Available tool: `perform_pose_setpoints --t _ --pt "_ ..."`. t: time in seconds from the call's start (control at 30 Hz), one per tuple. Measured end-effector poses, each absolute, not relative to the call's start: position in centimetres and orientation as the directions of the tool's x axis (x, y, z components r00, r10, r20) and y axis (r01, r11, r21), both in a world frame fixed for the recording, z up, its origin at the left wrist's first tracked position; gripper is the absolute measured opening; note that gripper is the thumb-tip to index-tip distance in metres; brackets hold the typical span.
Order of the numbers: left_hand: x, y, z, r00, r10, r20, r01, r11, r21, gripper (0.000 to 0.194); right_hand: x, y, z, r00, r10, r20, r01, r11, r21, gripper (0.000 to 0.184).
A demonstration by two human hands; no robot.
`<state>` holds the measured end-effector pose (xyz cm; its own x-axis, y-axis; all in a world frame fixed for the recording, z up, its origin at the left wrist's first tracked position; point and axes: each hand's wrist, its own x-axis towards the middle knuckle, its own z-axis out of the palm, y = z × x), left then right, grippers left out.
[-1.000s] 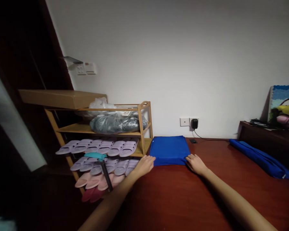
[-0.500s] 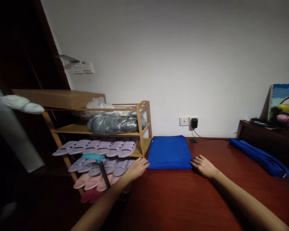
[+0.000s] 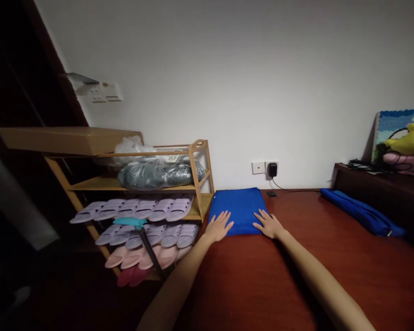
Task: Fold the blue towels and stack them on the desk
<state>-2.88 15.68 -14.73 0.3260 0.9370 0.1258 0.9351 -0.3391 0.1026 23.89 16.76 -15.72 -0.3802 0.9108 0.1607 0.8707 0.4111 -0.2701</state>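
A folded blue cloth (image 3: 239,207) lies flat on the dark red wooden surface (image 3: 262,276), close to the white wall. My left hand (image 3: 219,226) rests palm down on the cloth's near left corner, fingers stretched out. On the near right corner my right hand (image 3: 267,224) lies flat too, fingers spread. Neither hand holds anything.
A wooden shoe rack (image 3: 200,179) stands left of the cloth, with rows of lilac and pink slippers (image 3: 148,209), a bagged bundle (image 3: 158,172) and a cardboard box (image 3: 65,138). A rolled blue cloth (image 3: 359,211) lies at the right. A charger (image 3: 272,169) is plugged into the wall socket.
Both hands let go of the cloth's side edges and moved inward onto its near corners, now lying flat. The view shifted slightly to the right.
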Motion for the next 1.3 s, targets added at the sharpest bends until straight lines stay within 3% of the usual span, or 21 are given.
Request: perform_pose_setpoints --t 0.2,0.4,0.6,0.73,0.8,1.07,1.3 --pt "-4.5 16.2 -16.1 0.364 0.919 0.150 0.926 -0.375 0.046 0.061 24.5 16.2 -16.8 -0.422 0.900 0.111 0.856 0.436 -0.280 0.076" --pt "-5.2 16.9 -15.7 0.408 0.898 0.163 0.912 -0.410 -0.022 0.056 32.4 15.7 -14.8 -0.376 0.916 0.142 0.888 0.400 -0.228 0.062" --pt "-4.7 16.6 -15.3 0.451 0.870 0.199 0.892 -0.448 -0.062 0.052 48.0 14.2 -13.7 0.008 0.959 0.283 0.997 0.015 -0.079 0.046" --pt "-4.3 15.9 -15.7 0.467 0.872 0.147 0.884 -0.466 -0.044 0.052 55.0 12.7 -14.6 0.310 0.848 0.430 0.944 -0.329 -0.032 0.047" --pt "-4.3 15.7 -15.9 0.464 0.872 0.158 0.886 -0.459 -0.065 0.052 56.6 12.1 -15.6 0.359 0.813 0.459 0.917 -0.399 -0.011 0.047" --pt "-4.3 15.5 -15.8 0.474 0.860 0.188 0.880 -0.466 -0.086 0.052 57.1 11.5 -16.7 0.142 0.894 0.426 0.960 -0.229 0.161 0.041" --pt "-2.7 14.2 -14.0 0.582 0.739 0.339 0.810 -0.562 -0.166 0.052 53.1 9.7 -15.2 0.018 0.947 0.321 0.979 -0.083 0.187 0.036"
